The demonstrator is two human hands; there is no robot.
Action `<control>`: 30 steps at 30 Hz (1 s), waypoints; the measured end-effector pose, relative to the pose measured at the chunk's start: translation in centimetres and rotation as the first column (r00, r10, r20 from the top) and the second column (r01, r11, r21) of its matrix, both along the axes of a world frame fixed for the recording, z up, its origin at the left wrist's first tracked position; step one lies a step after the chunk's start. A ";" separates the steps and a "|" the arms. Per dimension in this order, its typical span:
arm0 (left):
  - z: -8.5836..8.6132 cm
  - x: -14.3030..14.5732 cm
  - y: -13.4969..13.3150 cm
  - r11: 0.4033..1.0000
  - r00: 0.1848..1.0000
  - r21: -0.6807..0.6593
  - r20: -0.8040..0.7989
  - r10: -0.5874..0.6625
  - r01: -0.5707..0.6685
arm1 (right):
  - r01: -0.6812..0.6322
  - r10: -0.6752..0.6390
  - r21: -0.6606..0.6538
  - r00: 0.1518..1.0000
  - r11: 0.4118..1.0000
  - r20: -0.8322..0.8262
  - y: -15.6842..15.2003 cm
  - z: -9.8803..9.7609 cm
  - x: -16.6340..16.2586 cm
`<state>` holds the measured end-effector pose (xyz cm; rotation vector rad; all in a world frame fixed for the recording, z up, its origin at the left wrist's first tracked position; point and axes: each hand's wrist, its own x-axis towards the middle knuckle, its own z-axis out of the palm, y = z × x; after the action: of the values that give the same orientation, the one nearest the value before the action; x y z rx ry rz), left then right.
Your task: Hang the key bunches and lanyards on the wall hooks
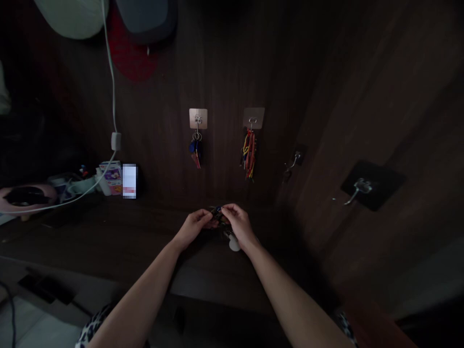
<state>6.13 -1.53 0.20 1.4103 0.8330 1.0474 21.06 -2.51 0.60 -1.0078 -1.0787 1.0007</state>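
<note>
Low over the dark wooden shelf (137, 237), my left hand (194, 224) and my right hand (237, 222) meet at a bunch of keys (217, 211). Fingers and thumb of each hand are pinched on it from either side. A pale round tag (234, 243) dangles from the bunch below my right hand. Dim light and my fingers hide the single keys. On the back panel above hang a key ring with a blue fob (195, 146), on a left hook, and a bundle of red and yellow cords (249, 152), on a right hook.
On the right side panel are a small hook (297, 155) and a larger hook on a dark pad (362, 186). Left on the shelf stand small boxes (111, 176), a lit, blurred-out screen (129, 181) and a pink object (47, 193). A white cord (111, 72) runs down there.
</note>
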 end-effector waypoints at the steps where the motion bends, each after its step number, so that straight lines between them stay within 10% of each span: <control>1: 0.0 0.0 0.0 1.000 1.000 0.004 -0.006 -0.001 0.001 | -0.001 0.001 -0.002 1.000 1.000 -0.003 0.0 0.1 0.0; 18: 0.6 -0.3 -0.1 0.941 0.960 0.268 -0.126 0.248 -0.208 | -0.088 0.043 0.157 0.961 0.984 0.273 -0.1 -0.4 0.0; 30: 0.4 -0.4 0.0 0.924 0.962 0.280 -0.009 0.272 -0.259 | -0.354 0.354 -0.005 0.935 0.935 -0.015 -0.5 -0.1 -0.4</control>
<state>5.75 -1.52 0.65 1.5913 0.9599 1.3855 20.69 -3.06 0.47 -0.8248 -1.2740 1.3003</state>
